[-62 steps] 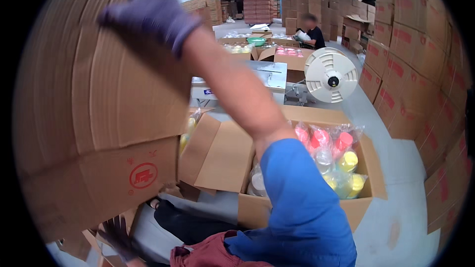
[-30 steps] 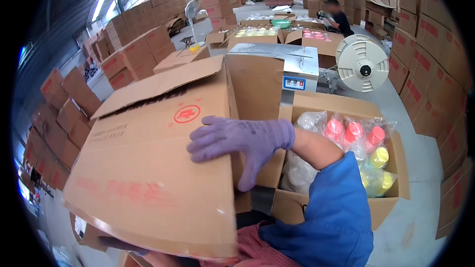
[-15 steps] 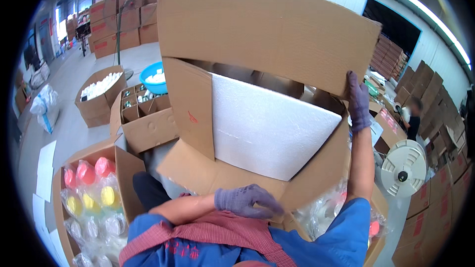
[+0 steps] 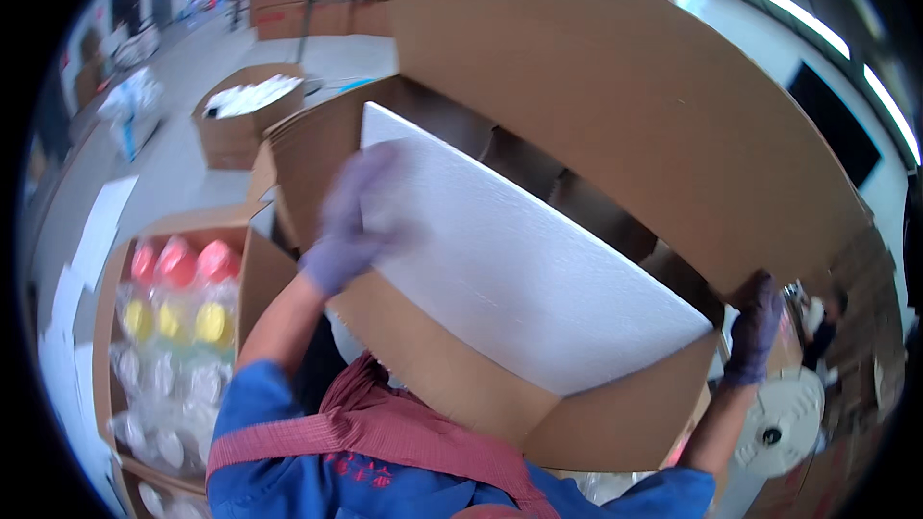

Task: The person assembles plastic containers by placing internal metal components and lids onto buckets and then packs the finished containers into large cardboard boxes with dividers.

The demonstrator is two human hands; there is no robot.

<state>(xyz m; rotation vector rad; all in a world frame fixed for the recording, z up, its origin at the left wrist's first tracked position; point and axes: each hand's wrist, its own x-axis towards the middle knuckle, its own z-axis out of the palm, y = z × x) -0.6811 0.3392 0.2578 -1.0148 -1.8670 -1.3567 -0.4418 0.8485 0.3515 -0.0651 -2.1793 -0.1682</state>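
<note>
A large cardboard box [image 4: 385, 312] stands before me with its flaps raised or folded outward. Inside, a white foam sheet [image 4: 538, 279] lies tilted and covers much of the opening; brown dividers [image 4: 524, 159] show beyond its far edge. My left hand [image 4: 356, 221], in a purple glove, is over the sheet's left end, blurred, thumb and fingers apart; whether it touches the foam I cannot tell. My right hand [image 4: 755, 327], also gloved, grips the right end of the tall far flap [image 4: 615, 96], fingers partly hidden by it.
At left, an open carton [image 4: 245, 327] holds bagged items with pink, yellow and clear tops. Farther back stand a carton of white pieces [image 4: 252, 101] and a white bag [image 4: 132, 106]. A white reel [image 4: 777, 423] is at right, with a person [image 4: 825, 327] beyond it.
My left hand has swung from near my apron up and left over the foam. The far flap now leans farther back, the left flap is folded outward, and more dividers show.
</note>
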